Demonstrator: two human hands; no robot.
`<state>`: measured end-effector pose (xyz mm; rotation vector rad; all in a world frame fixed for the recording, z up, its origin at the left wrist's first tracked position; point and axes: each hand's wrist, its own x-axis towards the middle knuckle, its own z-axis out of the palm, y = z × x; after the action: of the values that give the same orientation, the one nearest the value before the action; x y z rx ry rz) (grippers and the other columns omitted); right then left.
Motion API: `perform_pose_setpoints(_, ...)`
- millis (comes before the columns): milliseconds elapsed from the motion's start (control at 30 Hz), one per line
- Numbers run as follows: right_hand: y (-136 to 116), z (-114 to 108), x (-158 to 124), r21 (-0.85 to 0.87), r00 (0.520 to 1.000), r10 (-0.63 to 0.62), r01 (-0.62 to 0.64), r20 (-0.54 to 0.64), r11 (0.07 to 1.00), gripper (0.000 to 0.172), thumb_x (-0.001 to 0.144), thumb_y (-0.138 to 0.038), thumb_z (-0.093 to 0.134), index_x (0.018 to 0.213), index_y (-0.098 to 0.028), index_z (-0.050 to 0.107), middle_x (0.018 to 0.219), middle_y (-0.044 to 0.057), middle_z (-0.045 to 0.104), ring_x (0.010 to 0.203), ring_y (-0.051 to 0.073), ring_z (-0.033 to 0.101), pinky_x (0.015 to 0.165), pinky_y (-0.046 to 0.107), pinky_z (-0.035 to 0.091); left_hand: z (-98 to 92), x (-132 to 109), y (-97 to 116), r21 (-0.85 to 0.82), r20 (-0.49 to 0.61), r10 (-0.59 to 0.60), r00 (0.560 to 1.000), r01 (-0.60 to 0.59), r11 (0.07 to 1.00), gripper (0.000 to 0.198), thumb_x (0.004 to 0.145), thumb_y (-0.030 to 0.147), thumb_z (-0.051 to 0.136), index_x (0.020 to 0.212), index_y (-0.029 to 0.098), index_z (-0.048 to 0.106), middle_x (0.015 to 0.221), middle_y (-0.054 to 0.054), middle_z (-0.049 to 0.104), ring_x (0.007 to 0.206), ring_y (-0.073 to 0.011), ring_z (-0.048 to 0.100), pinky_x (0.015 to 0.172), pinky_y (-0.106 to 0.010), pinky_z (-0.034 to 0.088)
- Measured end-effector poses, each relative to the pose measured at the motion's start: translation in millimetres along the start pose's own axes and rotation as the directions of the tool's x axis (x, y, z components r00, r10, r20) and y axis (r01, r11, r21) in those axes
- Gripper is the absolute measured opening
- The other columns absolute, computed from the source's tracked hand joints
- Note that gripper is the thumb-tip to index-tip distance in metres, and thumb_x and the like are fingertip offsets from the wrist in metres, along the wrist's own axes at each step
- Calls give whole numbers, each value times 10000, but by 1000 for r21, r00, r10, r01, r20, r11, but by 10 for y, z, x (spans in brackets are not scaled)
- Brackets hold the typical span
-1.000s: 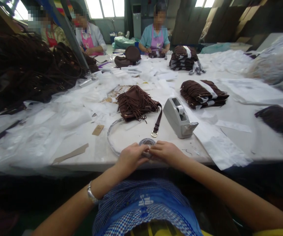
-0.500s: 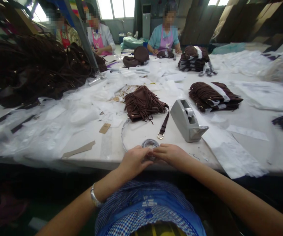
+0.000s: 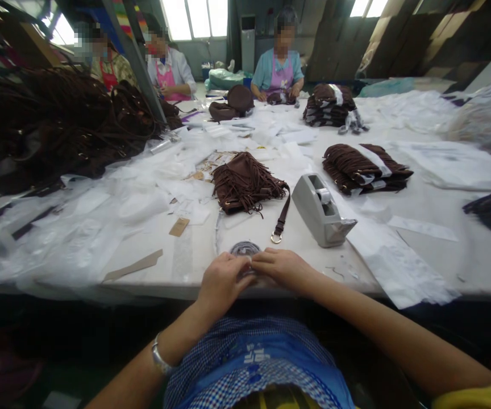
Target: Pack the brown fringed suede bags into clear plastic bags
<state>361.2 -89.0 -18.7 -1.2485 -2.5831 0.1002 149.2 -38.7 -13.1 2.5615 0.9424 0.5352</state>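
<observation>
At the table's front edge, a greyish, plastic-wrapped strap [image 3: 245,247] is rolled into a flat coil. Its loose length runs up to a brown fringed bag [image 3: 245,184] lying just beyond. My left hand [image 3: 223,282] has its fingers closed on the near side of the coil. From the other side, my right hand [image 3: 286,269] pinches the same roll, fingertips meeting those of the left. Part of the coil is hidden under the fingers. A short brown strap with a gold ring [image 3: 283,218] extends from the bag's right side.
A grey tape dispenser [image 3: 322,213] stands right of the bag. Stacks of fringed bags [image 3: 365,165] lie behind it. Clear plastic bags [image 3: 70,238] cover the left side, near a brown tag [image 3: 179,226]. Co-workers [image 3: 277,74] sit across the table.
The whole view has shifted slightly, so the table things appear a little further left. Both hands stay on the coil, fingers moved slightly against it.
</observation>
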Motion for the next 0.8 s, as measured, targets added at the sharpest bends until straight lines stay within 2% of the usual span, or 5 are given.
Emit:
perform_pose_setpoints(200, 245, 6, 117, -14, 987, -158, 158, 2, 987, 259, 937, -133, 538, 1146, -200, 676, 1134, 65, 698, 930, 180, 617, 782, 296, 513, -220, 10, -247, 118, 139, 188, 972, -205, 972, 214, 835, 273, 699, 1032, 200, 664, 914, -51, 719, 950, -252, 600, 831, -383, 489)
perform_pose_setpoints(367, 110, 91, 73, 97, 944, 253, -237, -210, 967, 386, 929, -85, 498, 1294, -184, 574, 1285, 127, 622, 1079, 215, 624, 899, 341, 516, -121, -50, -241, 94, 49, 79, 996, -83, 992, 119, 883, 310, 636, 925, 206, 676, 843, -43, 683, 861, -219, 587, 768, -341, 483)
perform_pose_setpoints(567, -79, 125, 127, 473, 795, 597, -488, -105, 733, 296, 884, -193, 599, 1178, -175, 625, 947, 79, 734, 798, 199, 695, 797, 342, 550, -75, -11, -111, 141, 50, 42, 998, -49, 989, 177, 848, 241, 655, 1023, 219, 664, 882, -50, 680, 904, -241, 582, 791, -365, 473)
perform_pose_setpoints(700, -92, 170, 206, 778, 728, 684, -402, -49, 483, 314, 862, -270, 613, 1165, -190, 631, 1018, 88, 727, 877, 200, 702, 837, 349, 554, -113, 36, -95, 158, 68, 2, 998, -13, 987, 102, 800, 191, 662, 900, 210, 671, 878, -57, 684, 903, -251, 592, 778, -374, 474)
perform_pose_setpoints(800, -120, 224, 242, 936, 682, 731, -283, 42, 209, 449, 835, -401, 639, 1226, -186, 591, 1105, 108, 686, 876, 195, 692, 746, 320, 576, -125, 8, -170, -76, -35, -70, 997, 67, 995, 153, 804, 193, 645, 954, 207, 673, 918, -48, 693, 902, -225, 607, 811, -367, 489)
